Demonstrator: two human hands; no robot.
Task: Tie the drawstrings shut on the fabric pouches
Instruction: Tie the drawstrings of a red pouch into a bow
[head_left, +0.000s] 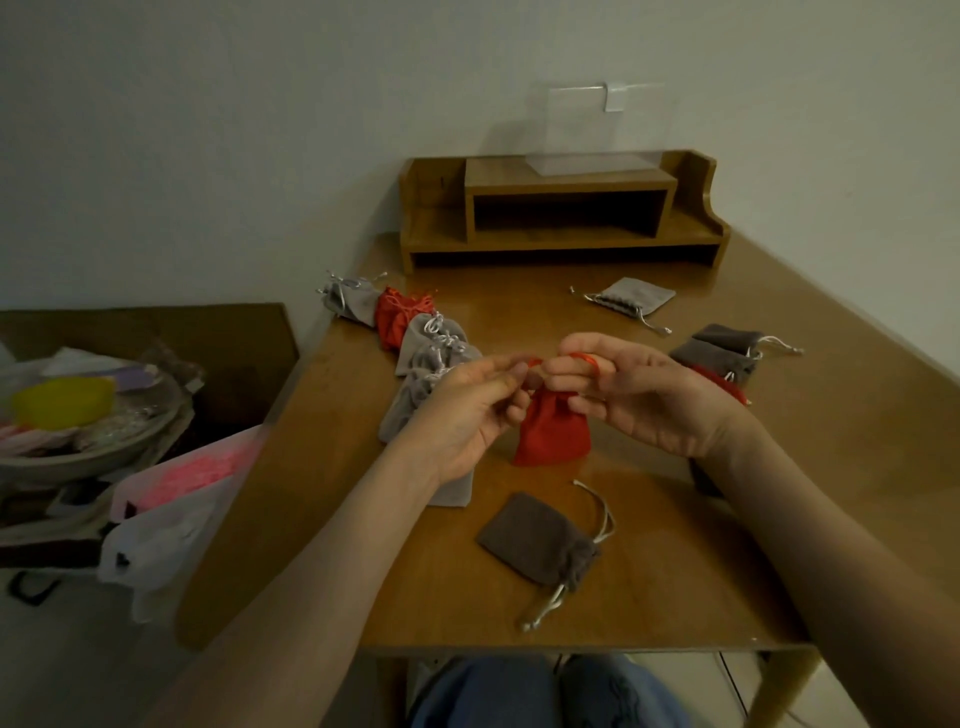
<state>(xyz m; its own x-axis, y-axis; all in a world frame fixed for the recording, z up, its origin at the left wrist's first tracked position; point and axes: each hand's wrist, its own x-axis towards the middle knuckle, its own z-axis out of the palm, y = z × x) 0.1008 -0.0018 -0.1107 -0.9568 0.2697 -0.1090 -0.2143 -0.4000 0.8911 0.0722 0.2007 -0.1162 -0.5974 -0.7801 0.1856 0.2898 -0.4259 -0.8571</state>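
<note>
A red fabric pouch (553, 434) hangs above the middle of the wooden table (675, 561), held by its red drawstrings. My left hand (467, 410) pinches one string at the pouch's gathered neck. My right hand (639, 395) holds the other string, which loops over its index finger. A dark grey pouch (535, 540) with pale strings lies flat near the front edge. Several grey pouches and a red one lie in a row (415, 343) at the left. A light grey pouch (631, 296) lies at the back, and grey and red pouches (724, 356) sit at the right.
A wooden desk organiser (563, 213) with a clear plastic box (597, 130) on top stands at the table's back edge. Left of the table are a bowl of oddments (88, 421) and plastic bags (171, 499). My knees (550, 696) show below the front edge.
</note>
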